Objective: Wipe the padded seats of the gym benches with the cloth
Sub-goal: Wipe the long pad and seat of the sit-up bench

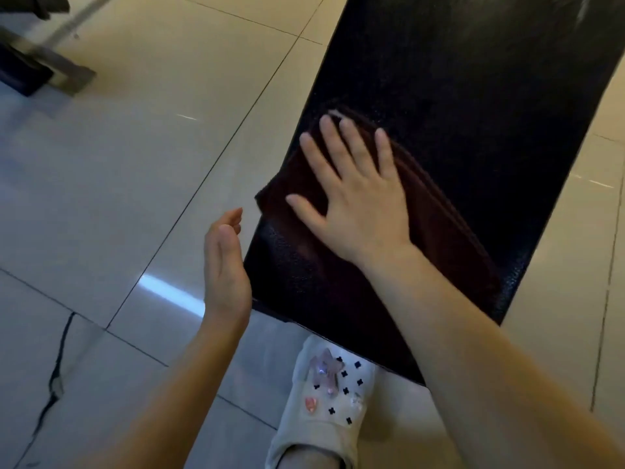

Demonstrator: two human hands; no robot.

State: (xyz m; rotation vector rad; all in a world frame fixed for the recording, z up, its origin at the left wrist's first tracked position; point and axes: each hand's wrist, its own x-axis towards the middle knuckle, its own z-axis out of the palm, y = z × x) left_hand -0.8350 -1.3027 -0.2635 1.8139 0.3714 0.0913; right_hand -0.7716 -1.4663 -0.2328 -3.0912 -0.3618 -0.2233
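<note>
Cloth (439,211) on bench seat (473,96), right hand (358,204) pressing flat.

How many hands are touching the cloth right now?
1. The right hand lies flat with spread fingers on the dark cloth, pressing it on the black bench seat. The left hand hovers beside the seat's edge, touching neither.

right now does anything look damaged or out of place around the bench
Yes: a dark jagged crack runs through the floor tile at lower left. On the bench pad, the right hand presses the cloth flat; nothing there looks off.
</note>
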